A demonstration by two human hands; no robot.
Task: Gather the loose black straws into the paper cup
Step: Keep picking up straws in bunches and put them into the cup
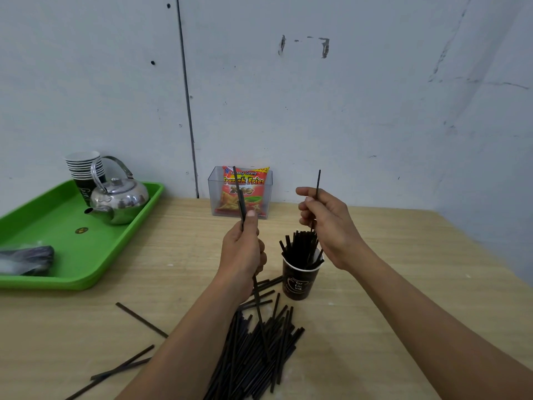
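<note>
A dark paper cup (298, 281) stands on the wooden table, with several black straws (300, 246) sticking out of it. A big pile of loose black straws (256, 353) lies in front of the cup, and a few strays (141, 320) lie further left. My left hand (243, 255) is raised left of the cup and grips a thin bunch of straws (239, 194) upright. My right hand (328, 223) hovers just above and right of the cup, pinching a single straw (318, 183) whose lower end points down at the cup.
A green tray (69, 255) at the left carries a steel kettle (121, 197), a stack of paper cups (83, 168) and a dark plastic bag (27, 259). A clear box holding a snack packet (243, 192) stands against the back wall. A wall closes the right side.
</note>
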